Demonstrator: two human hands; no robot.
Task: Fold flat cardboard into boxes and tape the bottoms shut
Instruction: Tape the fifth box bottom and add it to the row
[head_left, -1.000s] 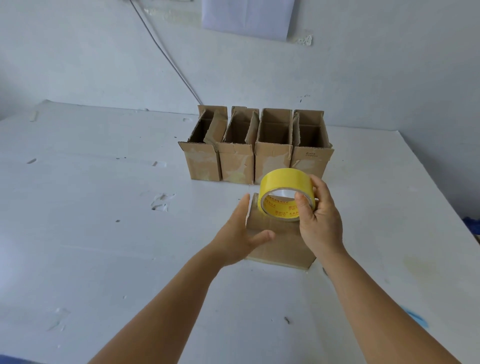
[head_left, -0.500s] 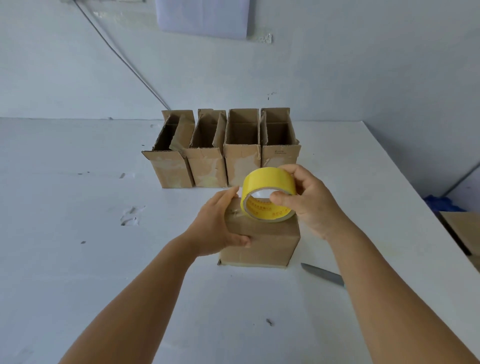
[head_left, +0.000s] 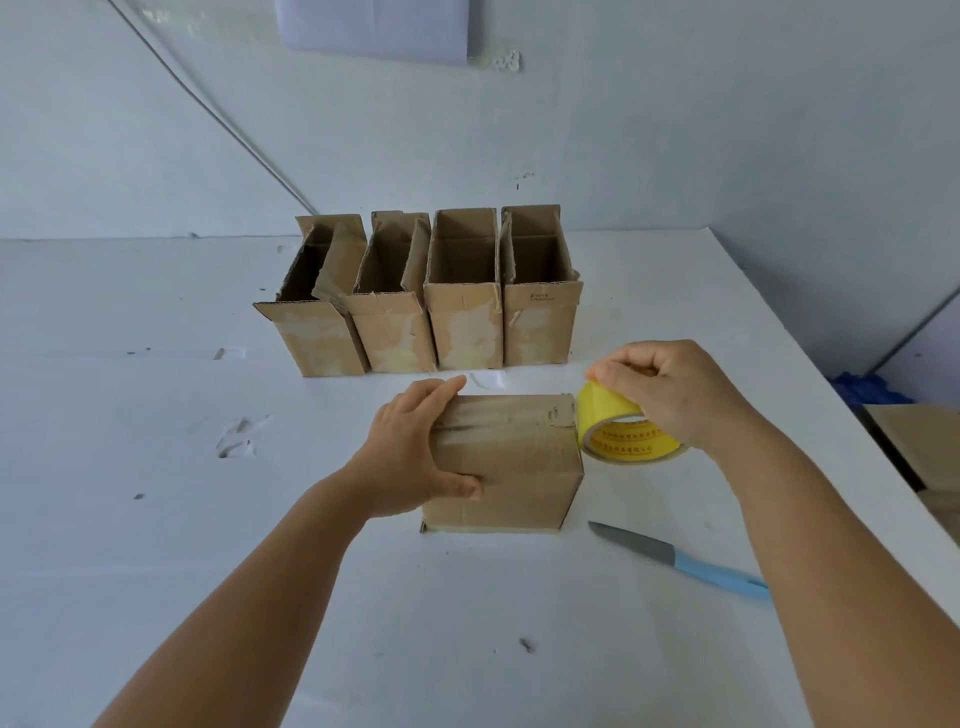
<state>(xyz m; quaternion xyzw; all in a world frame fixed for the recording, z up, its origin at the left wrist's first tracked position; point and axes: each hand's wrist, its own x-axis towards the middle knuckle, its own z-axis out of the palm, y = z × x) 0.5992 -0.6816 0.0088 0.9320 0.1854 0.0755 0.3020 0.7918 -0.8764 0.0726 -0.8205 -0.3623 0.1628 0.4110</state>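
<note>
A brown cardboard box (head_left: 519, 457) stands upside down on the white table (head_left: 156, 519), its closed bottom flaps facing up. My left hand (head_left: 415, 447) grips the box's left edge, fingers on top and thumb on the near side. My right hand (head_left: 670, 395) grips a yellow tape roll (head_left: 618, 431) held against the box's right side, just above the table.
Several open cardboard boxes (head_left: 421, 296) stand in a row behind. A knife with a blue handle (head_left: 680, 561) lies on the table to the right of the box. Flat cardboard (head_left: 919, 441) lies past the table's right edge.
My right hand has carried the tape roll from above the box down to its right side. My left hand has slid to the box's left edge. The view has moved closer.
</note>
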